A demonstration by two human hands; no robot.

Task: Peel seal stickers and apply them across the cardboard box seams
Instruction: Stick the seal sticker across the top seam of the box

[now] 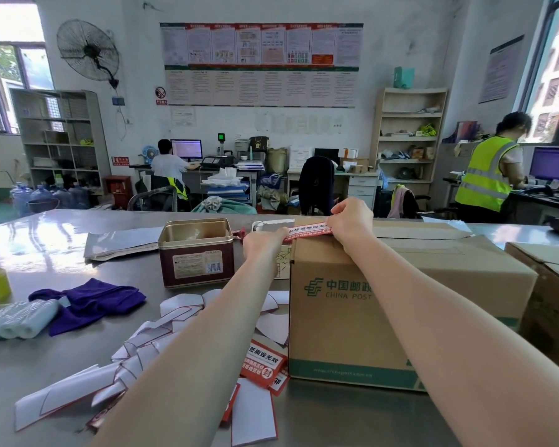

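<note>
Applying step: the left hand and the right hand pinch both ends of the red-and-white paper seal sticker, stretched over the far-left top edge of the brown cardboard box, at twelve o'clock. Next I think it must be pressed flat across the seam.

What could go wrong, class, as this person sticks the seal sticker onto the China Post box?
1. The seal sticker, stretched between the left hand and right hand, may land crooked or wrinkled on the cardboard box.
2. A forearm could sweep the peeled backing papers off the metal table.
</note>
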